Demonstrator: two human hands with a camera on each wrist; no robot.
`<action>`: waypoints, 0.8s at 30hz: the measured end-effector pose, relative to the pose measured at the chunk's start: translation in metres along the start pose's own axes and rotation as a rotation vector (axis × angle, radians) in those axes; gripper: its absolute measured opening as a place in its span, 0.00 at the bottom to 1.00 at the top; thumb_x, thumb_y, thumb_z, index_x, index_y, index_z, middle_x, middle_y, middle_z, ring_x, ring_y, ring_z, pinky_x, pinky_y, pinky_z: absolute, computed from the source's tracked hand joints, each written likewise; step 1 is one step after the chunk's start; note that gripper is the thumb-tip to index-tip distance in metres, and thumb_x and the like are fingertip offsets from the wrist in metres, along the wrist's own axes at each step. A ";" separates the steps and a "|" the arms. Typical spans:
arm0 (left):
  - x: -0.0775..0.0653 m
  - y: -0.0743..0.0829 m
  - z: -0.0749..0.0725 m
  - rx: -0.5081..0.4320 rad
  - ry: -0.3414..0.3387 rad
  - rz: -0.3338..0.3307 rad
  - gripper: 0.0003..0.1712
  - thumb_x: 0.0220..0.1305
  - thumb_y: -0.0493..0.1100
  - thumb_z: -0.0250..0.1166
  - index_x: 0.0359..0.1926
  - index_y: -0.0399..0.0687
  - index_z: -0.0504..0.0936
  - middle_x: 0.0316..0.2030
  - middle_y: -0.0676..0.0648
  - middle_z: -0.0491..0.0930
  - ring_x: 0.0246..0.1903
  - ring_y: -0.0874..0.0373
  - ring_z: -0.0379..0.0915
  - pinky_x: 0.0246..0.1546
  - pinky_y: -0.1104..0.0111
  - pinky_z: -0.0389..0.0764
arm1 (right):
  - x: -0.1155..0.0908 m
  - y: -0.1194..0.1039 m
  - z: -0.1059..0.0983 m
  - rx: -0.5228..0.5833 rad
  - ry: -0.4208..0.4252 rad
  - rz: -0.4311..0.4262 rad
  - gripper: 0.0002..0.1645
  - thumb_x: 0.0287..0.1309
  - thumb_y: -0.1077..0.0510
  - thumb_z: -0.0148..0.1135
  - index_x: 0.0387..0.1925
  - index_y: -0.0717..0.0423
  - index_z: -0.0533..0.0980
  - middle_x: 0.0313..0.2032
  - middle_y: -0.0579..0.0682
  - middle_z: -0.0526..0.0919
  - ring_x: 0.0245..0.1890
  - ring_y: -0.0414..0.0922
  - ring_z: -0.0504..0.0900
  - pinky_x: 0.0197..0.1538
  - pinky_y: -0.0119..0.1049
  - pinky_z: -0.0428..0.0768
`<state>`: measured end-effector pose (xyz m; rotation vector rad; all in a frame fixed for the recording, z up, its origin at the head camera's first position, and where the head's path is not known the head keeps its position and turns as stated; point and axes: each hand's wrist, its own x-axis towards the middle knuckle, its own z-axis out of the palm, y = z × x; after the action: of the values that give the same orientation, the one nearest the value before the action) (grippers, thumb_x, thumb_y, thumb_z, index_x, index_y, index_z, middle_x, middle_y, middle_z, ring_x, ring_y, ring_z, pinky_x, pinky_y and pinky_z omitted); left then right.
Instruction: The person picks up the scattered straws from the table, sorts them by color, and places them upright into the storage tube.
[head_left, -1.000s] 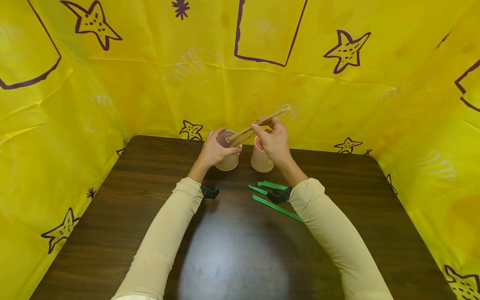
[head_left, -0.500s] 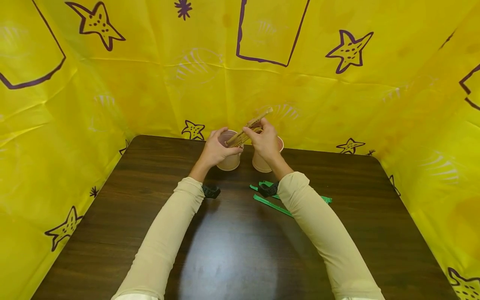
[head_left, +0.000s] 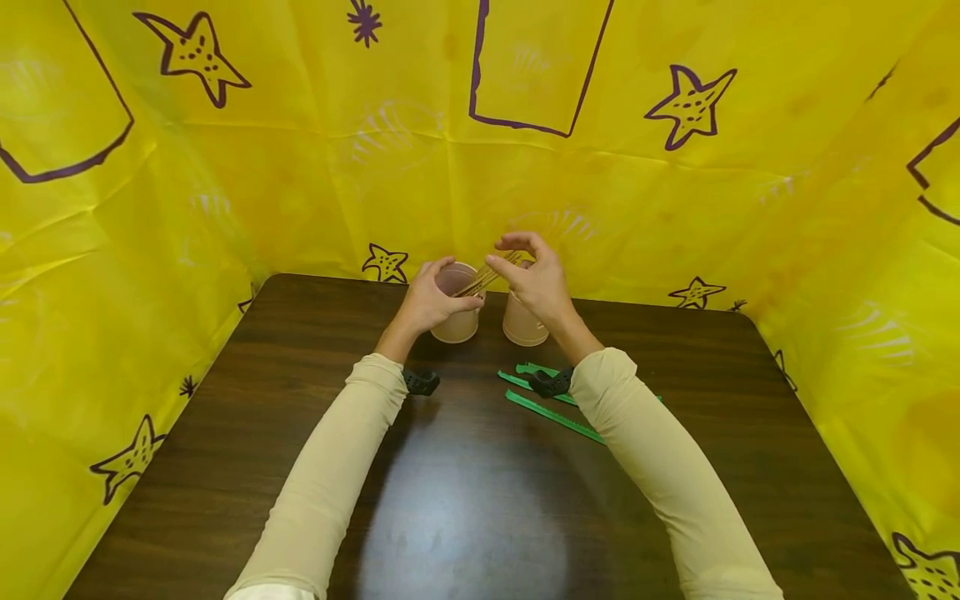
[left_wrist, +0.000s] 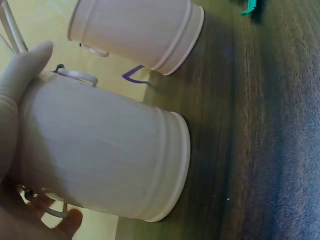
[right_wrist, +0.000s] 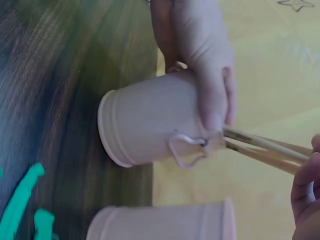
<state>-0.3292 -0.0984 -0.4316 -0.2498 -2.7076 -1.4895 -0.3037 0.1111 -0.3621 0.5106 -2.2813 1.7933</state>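
My left hand grips a small pale-pink pail around its rim, thumb on the near side. In the left wrist view, the pail stands on the table with small wire loops at its sides. Several slim tan paper-wrapped straws lean into this pail's mouth, their lower ends hidden inside. My right hand has the straws' upper ends between thumb and fingers; in the right wrist view the straws run from the pail's rim to those fingertips. Behind the right hand is a second pink pail.
Several green paper-wrapped straws lie on the dark wooden table under the right wrist. A yellow cloth with drawn starfish hangs close behind the table's back edge and at both sides.
The tan straws have gone lower into the left pail, less of them showing above it. My right hand shifted left, then slightly back right, its fingers now spread wider. The left hand stays put.
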 end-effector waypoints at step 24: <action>-0.031 0.050 0.011 0.239 0.363 0.300 0.52 0.43 0.63 0.83 0.66 0.45 0.74 0.63 0.42 0.75 0.63 0.42 0.64 0.67 0.51 0.64 | -0.085 0.065 -0.112 -0.755 -0.399 0.109 0.07 0.64 0.57 0.68 0.40 0.57 0.83 0.40 0.53 0.87 0.42 0.50 0.84 0.50 0.49 0.81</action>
<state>-0.2904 -0.0670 -0.3996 -0.3212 -2.3978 -1.0093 -0.2569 0.2451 -0.4240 0.6330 -3.0412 0.7686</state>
